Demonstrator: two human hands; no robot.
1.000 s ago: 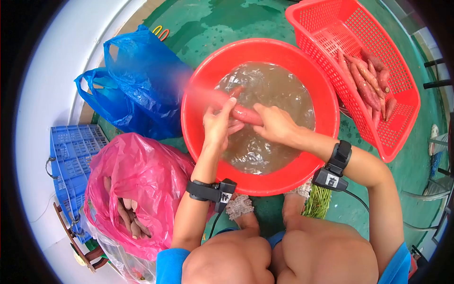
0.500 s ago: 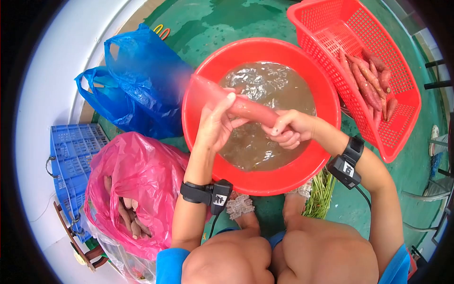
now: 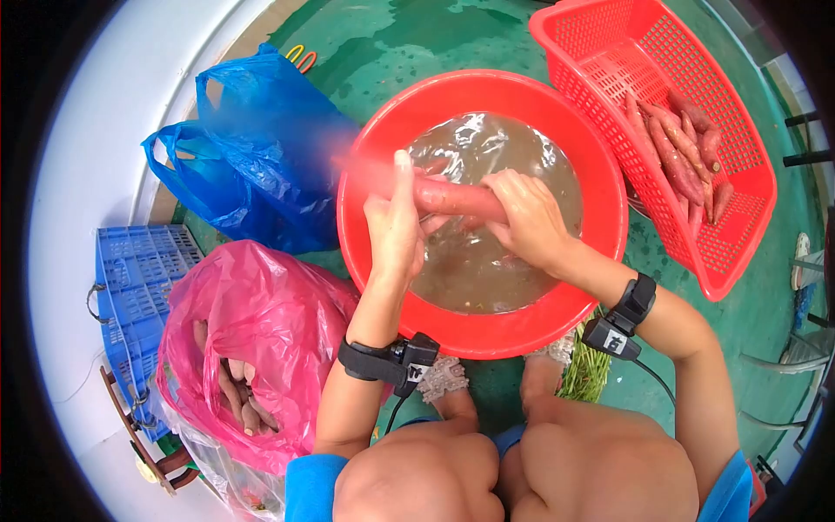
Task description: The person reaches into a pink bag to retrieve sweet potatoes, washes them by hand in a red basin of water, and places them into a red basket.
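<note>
A long reddish sweet potato (image 3: 458, 199) lies almost level across both hands, above a red basin (image 3: 487, 337) of cloudy brown water (image 3: 487, 283). Its left part is blurred. My left hand (image 3: 396, 217) holds it from below near the middle, thumb pointing up along its near side. Over the right end, my right hand (image 3: 529, 217) is closed with the back of the hand upward. Another reddish shape shows dimly in the water behind the held one.
At the upper right a red mesh basket (image 3: 600, 113) holds several sweet potatoes (image 3: 678, 152). To the left stand a pink bag (image 3: 287, 322) with more roots inside, a blue bag (image 3: 270, 148) and a blue crate (image 3: 139, 296). Green stalks (image 3: 587, 365) lie by my foot.
My right hand has turned from a fist around the right end to a palm-down hold over it. The sweet potato has become more level; my left hand has shifted slightly.
</note>
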